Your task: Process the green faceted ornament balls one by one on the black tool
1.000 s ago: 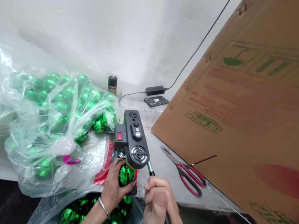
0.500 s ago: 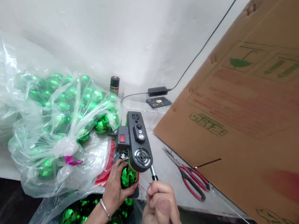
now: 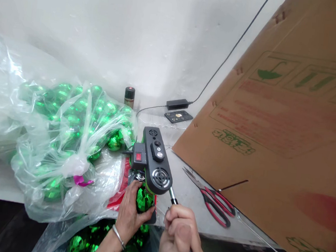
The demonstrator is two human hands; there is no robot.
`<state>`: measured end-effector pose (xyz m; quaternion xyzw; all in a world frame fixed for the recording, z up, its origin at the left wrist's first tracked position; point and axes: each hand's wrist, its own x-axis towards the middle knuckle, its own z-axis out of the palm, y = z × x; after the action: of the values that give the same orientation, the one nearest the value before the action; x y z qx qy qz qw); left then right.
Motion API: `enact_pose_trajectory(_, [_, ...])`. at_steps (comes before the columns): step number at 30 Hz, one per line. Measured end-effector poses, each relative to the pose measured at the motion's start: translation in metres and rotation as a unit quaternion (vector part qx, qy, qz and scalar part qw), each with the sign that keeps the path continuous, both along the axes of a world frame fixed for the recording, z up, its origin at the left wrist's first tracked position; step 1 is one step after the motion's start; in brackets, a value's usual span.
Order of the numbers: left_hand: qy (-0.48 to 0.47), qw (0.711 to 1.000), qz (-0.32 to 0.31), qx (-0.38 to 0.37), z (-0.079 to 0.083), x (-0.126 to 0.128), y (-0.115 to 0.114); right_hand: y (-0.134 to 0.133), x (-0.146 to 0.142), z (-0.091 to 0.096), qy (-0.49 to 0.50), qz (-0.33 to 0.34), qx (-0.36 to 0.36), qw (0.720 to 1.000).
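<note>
Beneath the front end of a black machine point(image 3: 158, 160) with a red switch, my left hand point(image 3: 130, 209) grips a shiny green faceted ball point(image 3: 145, 199), fingers at its left side and thumb at its lower right. The ball's top is partly hidden by the machine. My right hand point(image 3: 182, 236), to the right, is closed around the black grip of a metal lever point(image 3: 173, 196) that sticks out from the machine. A red sheet point(image 3: 116, 201) lies under the machine's left side.
Clear plastic bags point(image 3: 75, 164) of green balls cover the left of the table. More green balls point(image 3: 77, 246) sit in plastic below its front edge. Scissors point(image 3: 214, 201) lie right, against a large cardboard box point(image 3: 273, 144). Behind are a power adapter point(image 3: 177, 104), phone point(image 3: 178, 116) and spray can point(image 3: 129, 97).
Both hands keep their grips, on the ball and on the lever. The whole view has shifted very slightly; nothing else visibly differs.
</note>
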<state>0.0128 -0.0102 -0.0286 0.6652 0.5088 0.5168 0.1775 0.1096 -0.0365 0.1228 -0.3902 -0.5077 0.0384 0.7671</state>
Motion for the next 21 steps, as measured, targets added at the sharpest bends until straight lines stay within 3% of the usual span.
enact_pose_trajectory(14, [0.012, 1.000, 0.026, 0.010, -0.015, 0.004, 0.001, 0.003, -0.013, 0.017, 0.063, -0.006, -0.010, 0.998])
enact_pose_trajectory(18, [0.008, 0.999, 0.035, 0.014, -0.025, 0.010, 0.001, 0.002, -0.013, 0.007, 0.081, -0.013, -0.015, 0.997])
enact_pose_trajectory(21, [0.009, 0.999, 0.047, 0.022, -0.039, 0.016, 0.002, 0.000, -0.001, -0.016, 0.090, -0.008, -0.010, 0.996])
